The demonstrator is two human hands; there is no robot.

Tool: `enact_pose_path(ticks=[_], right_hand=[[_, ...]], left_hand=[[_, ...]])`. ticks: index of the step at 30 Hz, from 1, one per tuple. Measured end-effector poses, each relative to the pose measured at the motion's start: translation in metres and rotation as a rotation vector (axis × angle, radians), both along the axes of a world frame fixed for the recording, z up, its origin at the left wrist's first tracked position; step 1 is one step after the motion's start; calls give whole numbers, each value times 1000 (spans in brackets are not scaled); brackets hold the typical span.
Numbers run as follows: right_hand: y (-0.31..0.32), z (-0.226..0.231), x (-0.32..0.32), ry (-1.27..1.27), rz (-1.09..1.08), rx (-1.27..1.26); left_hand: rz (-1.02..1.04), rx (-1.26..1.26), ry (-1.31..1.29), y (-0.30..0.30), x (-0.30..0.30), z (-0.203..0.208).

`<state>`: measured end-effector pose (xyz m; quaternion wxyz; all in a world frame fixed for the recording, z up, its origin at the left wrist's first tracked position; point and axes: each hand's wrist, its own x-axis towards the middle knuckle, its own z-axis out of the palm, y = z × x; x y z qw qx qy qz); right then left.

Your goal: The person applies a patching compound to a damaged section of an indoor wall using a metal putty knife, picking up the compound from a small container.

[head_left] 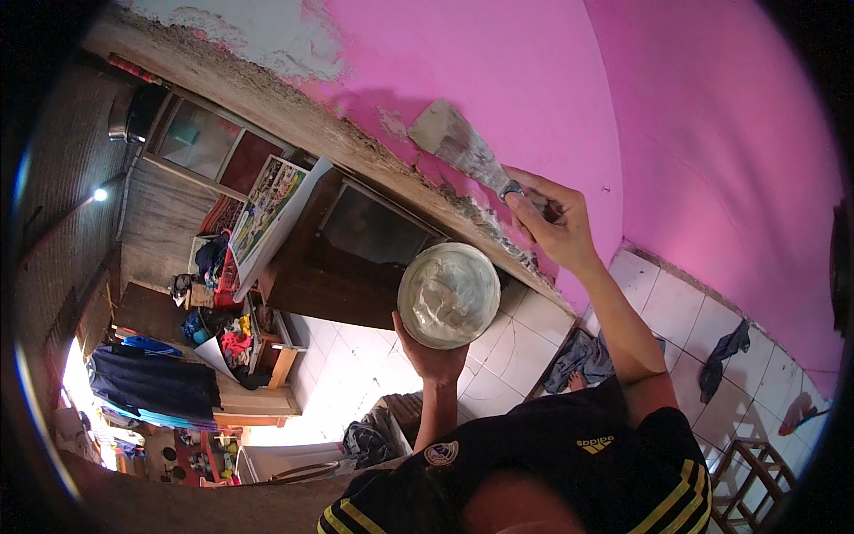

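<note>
The right hand (pixel 556 218) is gripping a scraper (pixel 471 156) by its handle, thumb along it, probably for steering the blade, which is pointing up and left of that hand, near the pink wall (pixel 534 80); I can't tell whether they're touching. Lower left of it, the left hand (pixel 434 358) is supporting a bowl (pixel 488 298), fingers mostly hidden underneath, seemingly keeping the pale paste (pixel 443 294) within the scraper's reach.

On the right, pink walls (pixel 712 133) meet white floor tiles (pixel 672 307); left stands a brown cabinet (pixel 331 292), far left a glowing light (pixel 100 194).
</note>
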<state>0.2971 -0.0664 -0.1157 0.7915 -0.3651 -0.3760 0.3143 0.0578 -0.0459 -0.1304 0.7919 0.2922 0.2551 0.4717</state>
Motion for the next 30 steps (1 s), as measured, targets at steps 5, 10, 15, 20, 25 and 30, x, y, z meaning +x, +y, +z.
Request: enact_pose_path(ticks=[5,10,15,20,25,30], right_hand=[[2,5,-5,40,15,-14],[5,8,-7,52,16,19],[9,11,-10,106,62,30],[10,23,-14,86,41,62],[15,13,-7,88,-22,87],[18,2,-6,65,-30,93]], left_hand=[[-17,22,51,0,-1,1],[8,24,67,0,0,0],[-1,-2,40,2,-2,-1],[1,-10,43,3,-3,-1],[15,28,67,3,-3,-1],[16,25,62,6,-5,-5]])
